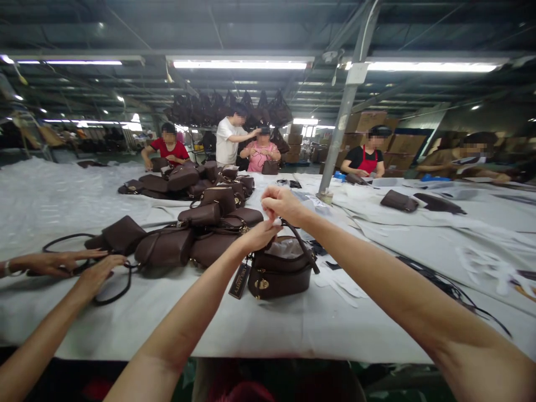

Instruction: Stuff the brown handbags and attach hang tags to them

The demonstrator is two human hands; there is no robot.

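A small dark brown handbag [280,282] stands upright on the table in front of me, with its top open and clear plastic showing inside. Its curved handle [302,245] arches up on the right, and a black hang tag [240,280] with gold lettering hangs at its left side. Just above the opening, my left hand [263,233] is closed in a pinch, with a scrap of white at its fingertips. My right hand [282,204] is also closed in a pinch, slightly higher. What the fingers of either hand hold is too small or hidden to name.
Piled brown bags [209,220] lie left of my arms. At far left, a co-worker's hands [90,268] touch a bag strap. A metal post [343,106] rises beyond my right hand. Black cords [444,285] and white strips [341,287] lie to the right.
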